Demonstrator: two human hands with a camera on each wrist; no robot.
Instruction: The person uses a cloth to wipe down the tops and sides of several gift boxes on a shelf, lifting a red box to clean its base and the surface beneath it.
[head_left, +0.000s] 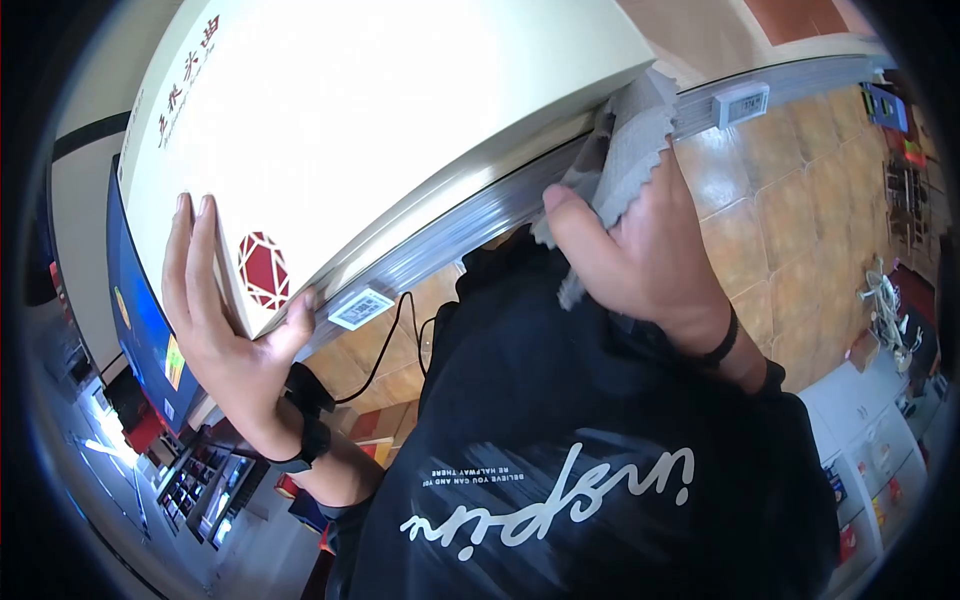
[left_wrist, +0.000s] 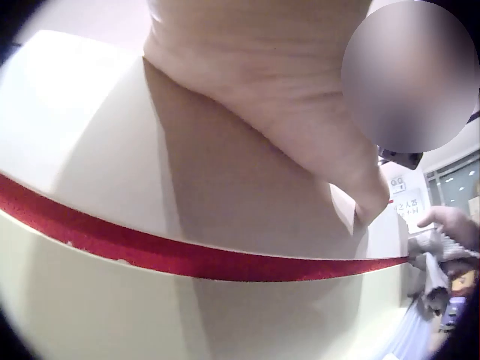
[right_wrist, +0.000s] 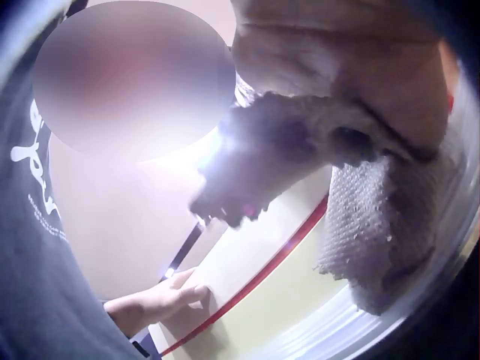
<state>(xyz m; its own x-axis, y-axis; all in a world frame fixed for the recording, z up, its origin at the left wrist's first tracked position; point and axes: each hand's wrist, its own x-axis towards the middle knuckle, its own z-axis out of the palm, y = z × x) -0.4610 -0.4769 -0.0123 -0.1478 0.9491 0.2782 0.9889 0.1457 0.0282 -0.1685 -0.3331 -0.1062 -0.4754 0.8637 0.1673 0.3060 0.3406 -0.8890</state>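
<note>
A large white box point(head_left: 400, 100) with red characters and a red gem-like mark fills the upper part of the head view; a red band point(left_wrist: 225, 266) runs along its side. My left hand point(head_left: 232, 350) holds the box's near left corner, its fingers straight along one side and the thumb at the edge. In my right hand point(head_left: 650, 250) a grey cloth point(head_left: 640, 130) with jagged edges is gripped beside the box's right end. The cloth point(right_wrist: 360, 217) hangs in folds below that hand in the right wrist view.
Under the box runs a shelf edge point(head_left: 450, 235) with small price tags point(head_left: 362, 309). A blue box point(head_left: 140, 310) stands at the left. Tiled floor point(head_left: 800, 200), a black cable point(head_left: 385, 350) and white cabinets point(head_left: 850, 410) lie beyond.
</note>
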